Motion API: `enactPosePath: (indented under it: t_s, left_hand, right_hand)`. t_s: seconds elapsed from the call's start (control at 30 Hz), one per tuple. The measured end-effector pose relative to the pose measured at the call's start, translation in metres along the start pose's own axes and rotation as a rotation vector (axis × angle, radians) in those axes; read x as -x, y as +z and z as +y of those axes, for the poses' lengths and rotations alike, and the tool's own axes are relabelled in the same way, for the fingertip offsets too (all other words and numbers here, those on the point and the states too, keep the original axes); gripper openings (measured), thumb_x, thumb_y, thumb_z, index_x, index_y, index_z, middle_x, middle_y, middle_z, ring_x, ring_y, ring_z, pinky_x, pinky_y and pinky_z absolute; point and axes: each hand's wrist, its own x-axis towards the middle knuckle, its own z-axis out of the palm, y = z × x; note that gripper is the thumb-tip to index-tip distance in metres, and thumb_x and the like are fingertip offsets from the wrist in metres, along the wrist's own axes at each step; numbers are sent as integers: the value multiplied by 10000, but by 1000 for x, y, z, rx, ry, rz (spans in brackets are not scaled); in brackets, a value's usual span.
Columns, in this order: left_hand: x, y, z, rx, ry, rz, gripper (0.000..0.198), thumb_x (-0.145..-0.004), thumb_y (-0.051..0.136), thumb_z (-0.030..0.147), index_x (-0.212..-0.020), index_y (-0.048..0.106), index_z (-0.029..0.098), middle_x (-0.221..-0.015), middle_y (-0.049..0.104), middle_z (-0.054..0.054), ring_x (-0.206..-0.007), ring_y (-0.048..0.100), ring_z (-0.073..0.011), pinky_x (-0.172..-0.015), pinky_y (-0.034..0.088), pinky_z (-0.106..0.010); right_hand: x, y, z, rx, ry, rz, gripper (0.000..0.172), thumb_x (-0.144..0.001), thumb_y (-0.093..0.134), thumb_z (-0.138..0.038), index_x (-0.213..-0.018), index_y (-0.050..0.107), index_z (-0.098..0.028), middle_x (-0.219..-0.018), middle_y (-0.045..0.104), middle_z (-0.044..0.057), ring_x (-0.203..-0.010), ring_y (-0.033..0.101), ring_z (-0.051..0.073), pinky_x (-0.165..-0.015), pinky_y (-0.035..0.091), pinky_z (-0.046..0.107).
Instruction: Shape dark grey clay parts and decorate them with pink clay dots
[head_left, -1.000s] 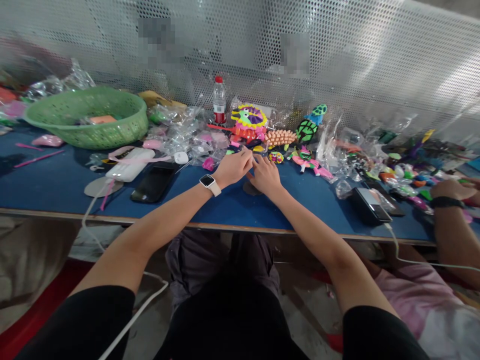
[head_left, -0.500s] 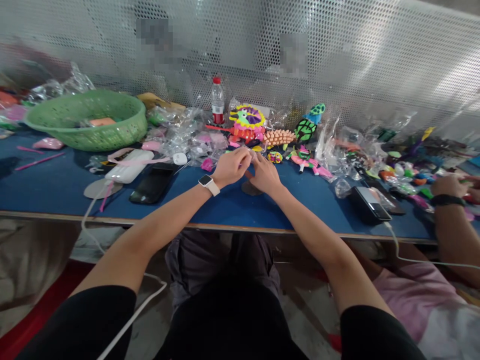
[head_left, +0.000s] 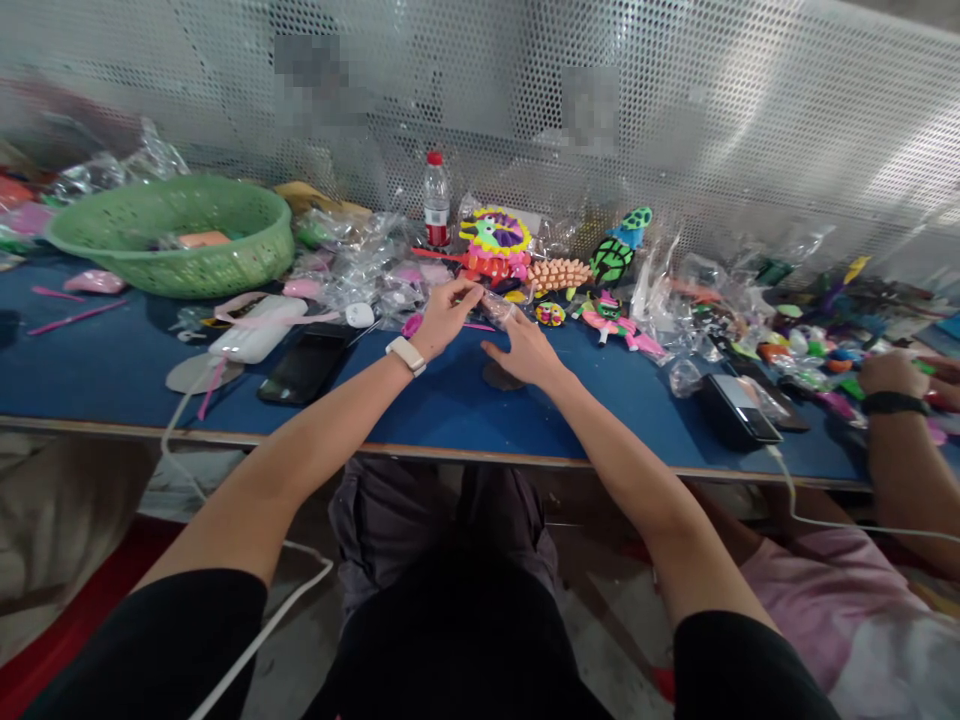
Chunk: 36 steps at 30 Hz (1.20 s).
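The left hand (head_left: 441, 318) pinches the left end of a small clear bag (head_left: 496, 304) between its fingertips. The right hand (head_left: 527, 352) lays its fingers on the right end with the thumb splayed; whether it truly grips I cannot tell. The bag is held just above the table (head_left: 450, 400), near the far heap of toys (head_left: 499, 245). Its long axis runs left to right, with the right end a little nearer and lower (which end is the mouth is too small to tell). Handling it well probably calls for a light pinch at both ends, keeping the film taut and flat.
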Motion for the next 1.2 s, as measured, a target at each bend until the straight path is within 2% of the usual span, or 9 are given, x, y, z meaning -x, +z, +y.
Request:
enactPosePath:
  t_s: [0.13,0.27,0.43,0.67,0.83,1.0,1.2]
  left_hand:
    - [1,0,0,57,0,-7,575,-1108,721,776,-975,787,220,-941,819,-86,-888,772,-237,-863,668,-404]
    - [1,3,-1,97,-15,-17,589,-1089,734,798,-947,755,227,-894,787,-78,-836,747,-221,-826,663,-388]
    - [1,6,-3,109,-38,8,621,-1072,720,842,-939,737,235,-857,749,-72,-814,721,-231,-777,635,-385]
    - [3,7,-4,99,-106,74,571,-1078,749,797,-947,751,242,-820,697,-47,-758,672,-211,-692,592,-360]
    - [4,9,-4,122,-107,83,623,-1067,726,855,-927,726,248,-795,674,-34,-707,664,-199,-660,601,-361]
    - [6,10,-3,101,-102,99,703,-1033,664,956,-933,665,261,-793,661,-37,-690,652,-201,-657,591,-377]
    - [8,9,3,77,-58,47,695,-1071,574,963,-941,619,281,-788,638,-28,-658,625,-198,-641,567,-381]
  right_hand:
    - [0,0,3,23,-25,-15,782,-1073,788,-371,-1814,551,-295,-1750,683,172,-1599,653,504,-1302,568,793]
    - [0,0,4,33,-11,-40,742,-1069,803,-390,-1774,610,-265,-1685,736,190,-1522,710,510,-1247,609,768]
    - [0,-1,4,22,-31,-70,681,-1068,802,-376,-1725,653,-278,-1668,755,165,-1504,730,462,-1273,600,716]
    - [1,-1,5,-88,-50,-24,657,-1056,787,-384,-1674,653,-207,-1437,832,186,-1257,819,399,-1166,663,635]
    - [0,2,6,-104,-52,32,586,-1056,773,-413,-1596,679,-206,-1297,836,173,-1189,813,395,-1136,663,635]
    - [1,2,4,-125,-52,24,563,-1057,753,-406,-1574,668,-201,-1333,826,182,-1160,817,381,-1135,666,634]
    - [0,5,8,-194,-45,48,540,-1040,773,-400,-1546,682,-234,-1343,847,164,-1158,832,366,-1150,677,642]
